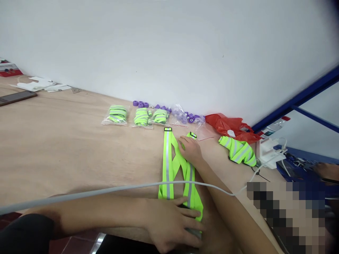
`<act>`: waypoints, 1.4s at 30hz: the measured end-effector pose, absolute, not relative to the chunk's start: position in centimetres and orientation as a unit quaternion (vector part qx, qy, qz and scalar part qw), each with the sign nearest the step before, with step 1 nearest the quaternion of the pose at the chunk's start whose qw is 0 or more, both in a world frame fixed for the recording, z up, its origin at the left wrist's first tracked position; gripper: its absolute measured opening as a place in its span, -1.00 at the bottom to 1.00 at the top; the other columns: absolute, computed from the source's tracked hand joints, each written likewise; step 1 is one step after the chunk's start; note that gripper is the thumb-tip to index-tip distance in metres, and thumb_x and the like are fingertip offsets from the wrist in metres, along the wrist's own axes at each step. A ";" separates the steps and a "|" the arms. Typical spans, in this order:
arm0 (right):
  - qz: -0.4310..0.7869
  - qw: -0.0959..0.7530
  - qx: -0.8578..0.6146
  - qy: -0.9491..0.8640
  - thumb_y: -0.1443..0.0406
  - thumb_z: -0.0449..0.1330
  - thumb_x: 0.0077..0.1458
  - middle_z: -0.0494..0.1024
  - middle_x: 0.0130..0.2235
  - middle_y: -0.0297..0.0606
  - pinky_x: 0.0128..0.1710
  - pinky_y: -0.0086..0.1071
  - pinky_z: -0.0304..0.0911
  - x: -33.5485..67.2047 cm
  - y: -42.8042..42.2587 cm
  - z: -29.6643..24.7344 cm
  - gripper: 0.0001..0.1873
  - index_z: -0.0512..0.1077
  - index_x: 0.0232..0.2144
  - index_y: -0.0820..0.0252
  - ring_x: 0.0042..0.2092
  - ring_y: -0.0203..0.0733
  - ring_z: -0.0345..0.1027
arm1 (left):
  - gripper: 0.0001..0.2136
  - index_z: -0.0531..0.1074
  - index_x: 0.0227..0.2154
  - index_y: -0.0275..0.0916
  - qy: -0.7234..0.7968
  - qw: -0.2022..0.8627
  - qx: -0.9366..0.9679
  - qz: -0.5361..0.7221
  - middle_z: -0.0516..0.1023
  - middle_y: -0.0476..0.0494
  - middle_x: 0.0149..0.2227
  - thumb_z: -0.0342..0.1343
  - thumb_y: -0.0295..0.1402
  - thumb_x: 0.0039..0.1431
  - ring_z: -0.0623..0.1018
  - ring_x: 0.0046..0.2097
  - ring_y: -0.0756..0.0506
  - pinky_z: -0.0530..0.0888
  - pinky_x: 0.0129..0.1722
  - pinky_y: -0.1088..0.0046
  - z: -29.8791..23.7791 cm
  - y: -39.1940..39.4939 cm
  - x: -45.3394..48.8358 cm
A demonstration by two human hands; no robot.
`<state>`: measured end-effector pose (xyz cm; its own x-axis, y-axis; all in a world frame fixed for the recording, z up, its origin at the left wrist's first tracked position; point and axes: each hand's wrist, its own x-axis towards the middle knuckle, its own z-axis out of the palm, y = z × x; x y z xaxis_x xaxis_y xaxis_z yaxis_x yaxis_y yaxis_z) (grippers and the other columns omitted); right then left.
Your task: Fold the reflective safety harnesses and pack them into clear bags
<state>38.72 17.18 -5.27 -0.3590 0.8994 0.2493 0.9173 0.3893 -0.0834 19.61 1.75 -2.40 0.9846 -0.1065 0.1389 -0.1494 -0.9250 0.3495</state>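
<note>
A neon yellow-green reflective harness (167,158) with grey stripes and black buckles lies on the table. Its straps cross in the middle. Near the table's front edge, my left hand (172,222) rests over the lower end of the harness, fingers spread across the straps. My right hand (191,150) lies on the right strap just below its buckle, fingers stretched out and slightly bent. My left palm hides part of the straps' lower end.
Bagged green straps (118,114), purple rollers (141,104) and a red plastic bag (227,125) line the wall. Another green strap bundle (239,151) lies right, beside a white power strip (270,153). A grey cable (111,190) crosses above my left forearm. A person sits far right.
</note>
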 end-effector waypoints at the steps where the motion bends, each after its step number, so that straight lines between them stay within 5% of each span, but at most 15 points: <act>1: -0.029 0.129 -0.547 -0.826 0.25 -0.09 0.35 0.50 0.19 -0.13 0.24 -0.16 0.17 38.4 17.2 -5.1 -0.54 0.47 0.13 0.14 0.19 0.01 0.34 | -0.42 0.36 0.20 -0.29 -0.063 0.185 0.979 0.058 0.26 -0.25 0.37 0.09 -0.31 0.06 0.22 0.39 -0.32 0.14 0.35 -0.15 -2.3 1.7 19.7; 6: 0.008 0.112 -0.516 -0.849 0.22 -0.01 0.34 0.32 0.34 -0.06 0.33 -0.17 0.08 36.2 17.3 -4.6 -0.48 0.34 0.27 0.23 0.32 0.00 0.19 | -0.44 0.37 0.19 -0.26 -0.058 0.203 0.977 0.040 0.27 -0.25 0.37 0.06 -0.32 0.07 0.23 0.39 -0.31 0.11 0.36 -0.13 -2.1 1.7 19.8; 16: 0.096 0.006 -0.501 -0.860 -0.08 -0.08 0.38 -0.08 0.49 -0.08 0.42 0.04 -0.22 34.1 17.1 -4.8 -0.27 0.04 0.43 0.09 0.49 0.11 -0.24 | -0.44 0.34 0.23 -0.21 -0.043 0.216 0.975 0.014 0.24 -0.19 0.39 0.04 -0.31 0.13 0.17 0.42 -0.26 0.05 0.40 -0.06 -1.8 1.7 19.8; 24: 0.109 0.017 -0.512 -0.852 -0.08 -0.10 0.38 -0.09 0.50 -0.12 0.43 0.03 -0.30 34.0 18.1 -5.0 -0.29 0.03 0.44 0.07 0.50 0.06 -0.30 | -0.42 0.34 0.24 -0.27 -0.068 0.135 0.988 0.032 0.28 -0.19 0.35 0.05 -0.27 0.12 0.21 0.38 -0.28 0.20 0.33 -0.10 -1.6 1.7 19.8; 33: 0.131 -0.002 -0.518 -0.845 -0.19 -0.24 0.35 -0.18 0.51 -0.29 0.42 0.19 -0.43 34.2 19.5 -5.4 -0.19 -0.14 0.47 0.01 0.51 0.06 -0.47 | -0.37 0.35 0.24 -0.24 -0.051 0.149 0.987 0.040 0.29 -0.16 0.35 0.11 -0.27 0.04 0.21 0.39 -0.26 0.13 0.38 0.00 -1.4 1.6 19.8; 42: 0.113 0.087 -0.515 -0.845 -0.05 -0.09 0.39 0.12 0.45 -0.24 0.40 0.21 -0.24 34.5 20.2 -5.9 -0.35 0.13 0.40 0.01 0.47 0.12 -0.16 | -0.40 0.34 0.25 -0.25 -0.048 0.151 0.985 0.070 0.30 -0.17 0.36 0.15 -0.27 0.12 0.21 0.40 -0.29 0.13 0.38 -0.04 -2.0 1.3 19.6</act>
<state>34.51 20.20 -5.87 -0.4552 0.8899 0.0298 0.8507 0.4446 -0.2804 19.57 1.31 -2.03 0.9856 -0.0738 0.1523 -0.1159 -0.9500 0.2899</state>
